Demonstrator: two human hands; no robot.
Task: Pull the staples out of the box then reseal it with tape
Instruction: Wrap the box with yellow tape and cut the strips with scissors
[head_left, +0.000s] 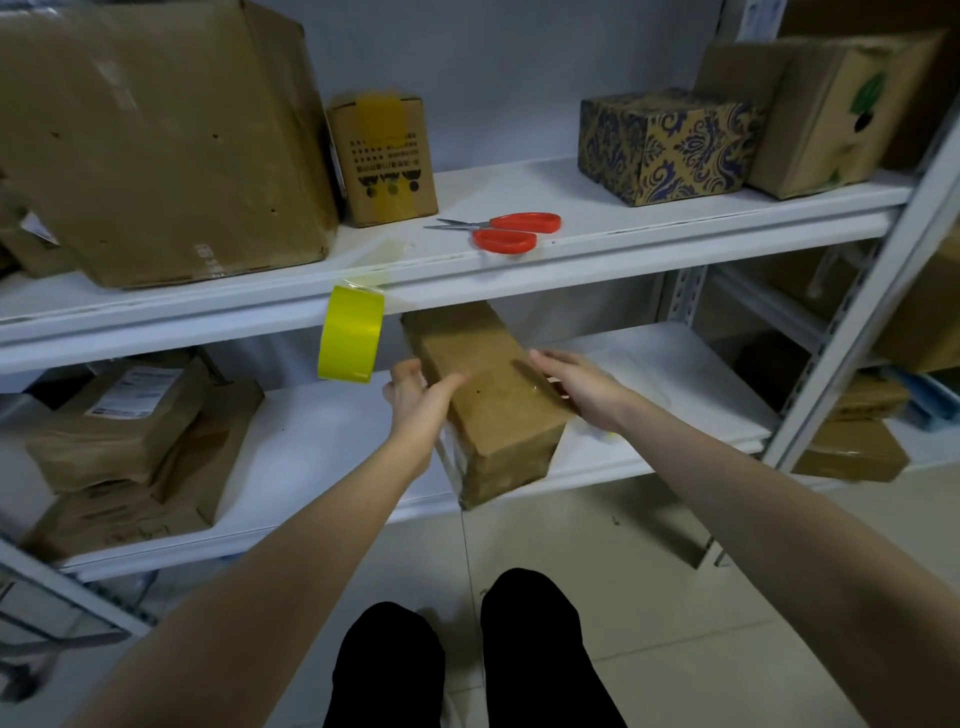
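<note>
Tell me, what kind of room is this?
Probably a storeroom or parcel room: metal shelves stacked with cardboard boxes, a roll of yellow tape hanging off the shelf edge, and red scissors for packing work.

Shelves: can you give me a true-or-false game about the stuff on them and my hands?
1. The left hand and right hand both touch the long cardboard box. True.
2. The scissors have blue handles. False: they are red.
3. The yellow tape roll lies on the floor. False: it hangs from the edge of the upper shelf.
4. A blue-patterned box sits on the upper shelf. True.
</note>
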